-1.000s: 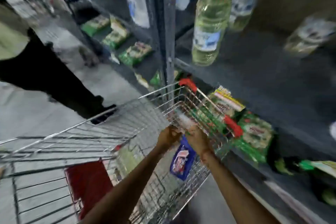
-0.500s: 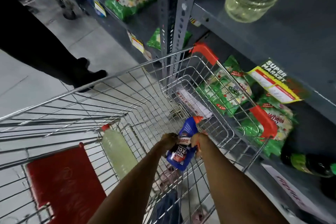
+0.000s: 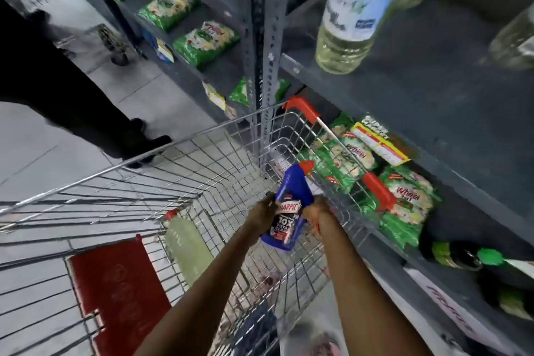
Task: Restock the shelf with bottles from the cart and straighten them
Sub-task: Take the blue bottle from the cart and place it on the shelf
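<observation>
Restocking looks barely underway: both hands, left hand (image 3: 264,211) and right hand (image 3: 316,211), grip a blue bottle (image 3: 289,208) above the cart (image 3: 202,136); a pale bottle (image 3: 187,248) waits inside.

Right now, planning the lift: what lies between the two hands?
Head view: the blue bottle, gripped by the left hand and right hand.

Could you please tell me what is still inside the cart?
A pale yellow bottle lies in the cart; both hands lift out a blue bottle. Arms hide the rest.
</observation>
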